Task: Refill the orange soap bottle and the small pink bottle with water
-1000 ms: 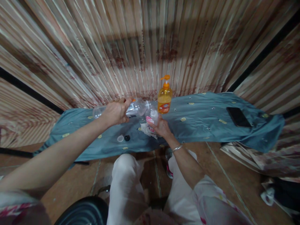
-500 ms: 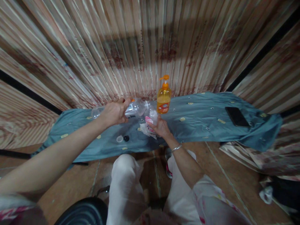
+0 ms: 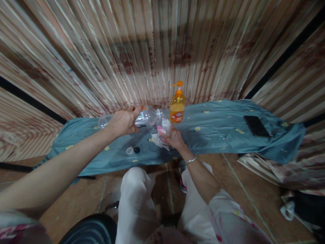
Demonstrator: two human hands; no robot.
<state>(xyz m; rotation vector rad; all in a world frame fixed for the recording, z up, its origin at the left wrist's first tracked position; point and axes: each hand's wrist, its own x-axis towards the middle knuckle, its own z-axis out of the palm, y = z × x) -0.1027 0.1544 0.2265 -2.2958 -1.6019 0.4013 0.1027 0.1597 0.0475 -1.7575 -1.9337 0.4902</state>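
Nothing has shifted since the earlier frame beyond a slight drift of the view; both hands hold as they did.

Open cloth (image 3: 215, 130) runs from the small bottle (image 3: 166, 126) toward 3 o'clock as far as the phone (image 3: 256, 126), and toward 9 o'clock as far as the cloth's left edge. At 12 o'clock the striped curtain (image 3: 157, 51) closes the room off just behind the soap pump (image 3: 177, 103). The cloth's near edge falls to the brown floor (image 3: 83, 200) above the knees.

The large bottle (image 3: 144, 118) is clear plastic, lying nearly level in the air, its mouth pointing to 3 o'clock and meeting the top of the small bottle. The small bottle stands upright, clear, with a pink label, on crumpled white paper (image 3: 157, 139).

The left hand (image 3: 124, 121) has its fingers curled round the middle of the large bottle, thumb on top. The right hand (image 3: 174, 138) wraps the small bottle's lower part from 5 o'clock, fingers closed on it.

Two caps, one white (image 3: 129, 150) and one black (image 3: 137, 149), lie on the cloth at 7 o'clock from the large bottle, side by side.
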